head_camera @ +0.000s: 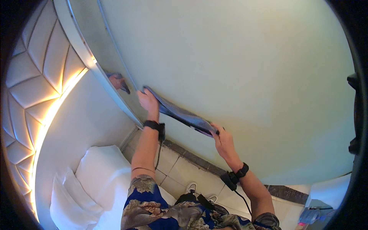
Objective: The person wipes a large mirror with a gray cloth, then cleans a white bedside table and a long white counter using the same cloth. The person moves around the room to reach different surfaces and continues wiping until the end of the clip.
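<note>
A dark blue-grey piece of cloth is stretched in front of a pale wall. My left hand grips its upper left end, close to a mirror-like panel that shows a reflection of a hand and the cloth. The lower right end is pinched in my right hand. Between the hands the cloth hangs narrow and slightly folded, darker along its lower edge. Whether it touches the wall, I cannot tell. Each wrist wears a black strap with a small device and a cable.
On the left, white pillows lie on a bed below a padded headboard panel edged by a glowing light strip. Light floor tiles and a dark skirting run along the wall's foot. A white object stands at lower right.
</note>
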### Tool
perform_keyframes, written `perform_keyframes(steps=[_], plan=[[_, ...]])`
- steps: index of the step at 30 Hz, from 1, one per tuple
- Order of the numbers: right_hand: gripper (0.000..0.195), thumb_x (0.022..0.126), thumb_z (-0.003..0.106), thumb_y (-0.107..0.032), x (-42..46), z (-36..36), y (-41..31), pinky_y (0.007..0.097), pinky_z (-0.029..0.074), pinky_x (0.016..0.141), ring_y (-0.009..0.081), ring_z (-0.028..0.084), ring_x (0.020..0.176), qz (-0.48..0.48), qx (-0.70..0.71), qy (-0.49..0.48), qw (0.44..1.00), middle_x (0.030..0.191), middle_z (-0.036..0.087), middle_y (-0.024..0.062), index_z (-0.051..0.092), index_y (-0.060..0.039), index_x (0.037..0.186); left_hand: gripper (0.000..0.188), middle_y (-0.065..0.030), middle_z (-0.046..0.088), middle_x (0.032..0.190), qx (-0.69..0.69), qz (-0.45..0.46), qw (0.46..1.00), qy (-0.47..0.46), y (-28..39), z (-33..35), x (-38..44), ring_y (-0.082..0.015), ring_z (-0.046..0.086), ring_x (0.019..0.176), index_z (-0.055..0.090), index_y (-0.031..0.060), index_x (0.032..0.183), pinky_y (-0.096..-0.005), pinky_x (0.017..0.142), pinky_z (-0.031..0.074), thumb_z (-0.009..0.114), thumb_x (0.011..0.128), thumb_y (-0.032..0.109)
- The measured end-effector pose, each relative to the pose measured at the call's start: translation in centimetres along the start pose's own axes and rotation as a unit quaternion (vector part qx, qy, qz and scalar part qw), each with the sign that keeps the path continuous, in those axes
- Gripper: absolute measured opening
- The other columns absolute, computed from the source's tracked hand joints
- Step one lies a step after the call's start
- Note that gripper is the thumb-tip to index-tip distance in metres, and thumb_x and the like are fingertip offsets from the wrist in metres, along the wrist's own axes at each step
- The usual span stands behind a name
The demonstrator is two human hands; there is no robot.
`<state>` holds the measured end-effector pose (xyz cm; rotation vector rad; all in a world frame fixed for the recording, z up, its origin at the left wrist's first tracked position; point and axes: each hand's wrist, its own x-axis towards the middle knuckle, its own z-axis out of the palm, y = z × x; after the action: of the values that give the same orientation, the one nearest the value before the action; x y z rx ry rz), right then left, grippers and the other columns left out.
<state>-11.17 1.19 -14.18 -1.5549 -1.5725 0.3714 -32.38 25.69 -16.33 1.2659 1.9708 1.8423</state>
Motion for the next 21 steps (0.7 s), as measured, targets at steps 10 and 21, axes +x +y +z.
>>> perform_keyframes(steps=[10,21], plan=[[0.030,0.081,0.055,-0.001,6.3,-7.8,-11.2,0.0310,0.048,0.082,0.0260,0.065,0.087,-0.148,0.187,0.238,0.942,0.103,0.062,0.0200,0.057,0.0020,0.111,0.043,-0.0161,0.058,0.093,-0.241,0.315,0.916,0.061,24.1,-5.3,10.2,-0.0270,0.057,0.084,0.053,0.0020,0.104,-0.0376,0.079,0.044,0.059,0.085,0.039],[0.043,0.062,0.066,-0.003,-0.6,-2.4,0.1,0.0374,0.042,0.047,0.0266,0.054,0.053,-0.088,-0.196,0.193,0.957,0.067,0.058,0.0075,0.059,-0.0092,0.104,0.021,-0.0144,0.059,0.092,-0.217,0.355,0.856,-0.308,6.7,-3.6,-10.7,-0.0275,0.058,0.083,0.056,0.0014,0.097,-0.0383,0.080,0.046,0.059,0.076,0.005]])
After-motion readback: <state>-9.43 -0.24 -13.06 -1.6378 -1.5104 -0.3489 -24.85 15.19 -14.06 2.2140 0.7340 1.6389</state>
